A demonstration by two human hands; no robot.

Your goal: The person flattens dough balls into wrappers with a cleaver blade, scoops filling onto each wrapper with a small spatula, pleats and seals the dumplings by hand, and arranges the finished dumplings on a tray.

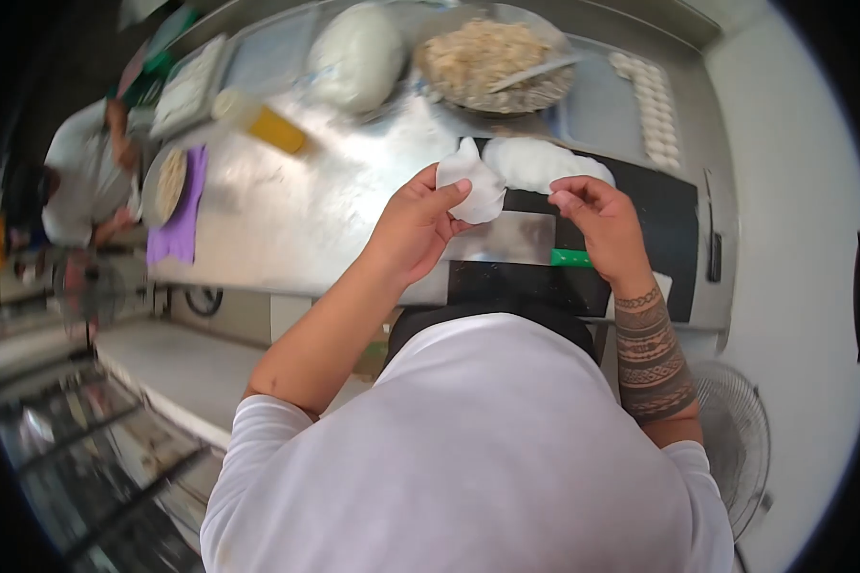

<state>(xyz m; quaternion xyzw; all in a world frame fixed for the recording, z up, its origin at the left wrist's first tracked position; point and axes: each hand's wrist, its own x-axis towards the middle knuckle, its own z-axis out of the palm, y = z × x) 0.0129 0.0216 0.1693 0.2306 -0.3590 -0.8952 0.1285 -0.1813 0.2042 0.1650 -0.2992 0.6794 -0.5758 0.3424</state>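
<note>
Left hand grips a thin white sheet, thumb on top. Right hand has thumb and fingers pinched together — can't tell if anything's between them. White roll lies on the black board, just beyond the right fingertips. Flat blade with green handle sits on the board between the hands, nearer the body; right hand overlaps the handle end in view. Farther out: bowl of pale filling, big white mass, yellow bottle, rows of white pieces on the right. Co-worker far left, past the purple cloth. Sheet's at left fingertips — between both hands, well apart from right.
</note>
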